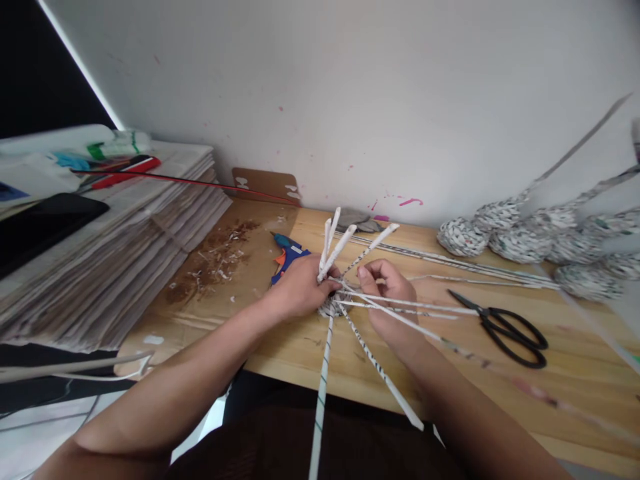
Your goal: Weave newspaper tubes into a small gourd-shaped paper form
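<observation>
A small woven core (331, 307) of rolled newspaper tubes lies on the wooden table (575, 373), with several long paper tubes (350, 240) fanning out from it. My left hand (300, 288) is closed around the core and the upright tubes at its left side. My right hand (387, 293) sits just right of the core, fingers curled and pinching one of the tubes that run off to the right.
Black scissors (510, 330) lie to the right. A blue and orange glue gun (286, 257) lies behind my left hand. A tall newspaper stack (120, 233) stands at the left. Woven paper pieces (520, 233) line the back right by the wall.
</observation>
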`<state>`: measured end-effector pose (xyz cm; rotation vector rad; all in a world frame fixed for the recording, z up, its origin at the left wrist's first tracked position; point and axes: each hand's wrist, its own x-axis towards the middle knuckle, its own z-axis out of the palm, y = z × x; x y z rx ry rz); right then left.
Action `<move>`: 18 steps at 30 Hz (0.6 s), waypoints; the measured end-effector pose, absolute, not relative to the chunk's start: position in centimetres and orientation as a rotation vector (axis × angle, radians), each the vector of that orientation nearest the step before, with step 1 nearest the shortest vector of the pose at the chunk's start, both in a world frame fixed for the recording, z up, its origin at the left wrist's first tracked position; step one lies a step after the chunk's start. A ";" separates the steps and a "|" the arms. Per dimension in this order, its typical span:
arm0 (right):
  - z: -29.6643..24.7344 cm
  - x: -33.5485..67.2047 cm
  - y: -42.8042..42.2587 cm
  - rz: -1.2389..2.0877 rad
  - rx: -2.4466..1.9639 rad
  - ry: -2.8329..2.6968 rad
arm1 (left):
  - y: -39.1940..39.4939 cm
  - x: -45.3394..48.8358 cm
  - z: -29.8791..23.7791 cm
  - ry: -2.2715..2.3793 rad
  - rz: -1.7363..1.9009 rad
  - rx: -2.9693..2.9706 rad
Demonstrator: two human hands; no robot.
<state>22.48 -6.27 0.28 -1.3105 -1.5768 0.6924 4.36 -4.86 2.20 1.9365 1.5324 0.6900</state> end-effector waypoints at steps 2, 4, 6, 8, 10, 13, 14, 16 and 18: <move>0.2 22.6 -6.5 0.514 -1.287 -1.678 | -5.0 4.4 2.4 1.590 0.695 1.880; 0.1 22.6 -6.7 0.463 -1.257 -1.722 | -5.1 4.4 2.5 1.640 0.707 1.840; 0.1 22.6 -6.8 0.608 -1.280 -1.739 | -5.2 4.4 2.7 1.672 0.720 1.827; 0.2 22.5 -6.7 0.859 -1.334 -1.720 | -5.2 4.3 2.7 1.684 0.740 1.817; 0.2 22.1 -6.5 1.107 -1.341 -1.634 | -5.2 4.3 2.6 1.685 0.766 1.796; 0.0 21.5 -6.1 1.364 -1.251 -1.345 | -5.2 4.2 2.3 1.683 0.810 1.781; -0.2 21.3 -6.1 1.420 -1.217 -1.252 | -5.2 4.2 2.2 1.682 0.822 1.784; -0.7 20.9 -6.0 1.485 -1.172 -1.131 | -5.4 4.2 2.1 1.684 0.842 1.805; -1.2 20.7 -6.1 1.510 -1.116 -1.071 | -5.5 4.3 1.9 1.675 0.842 1.834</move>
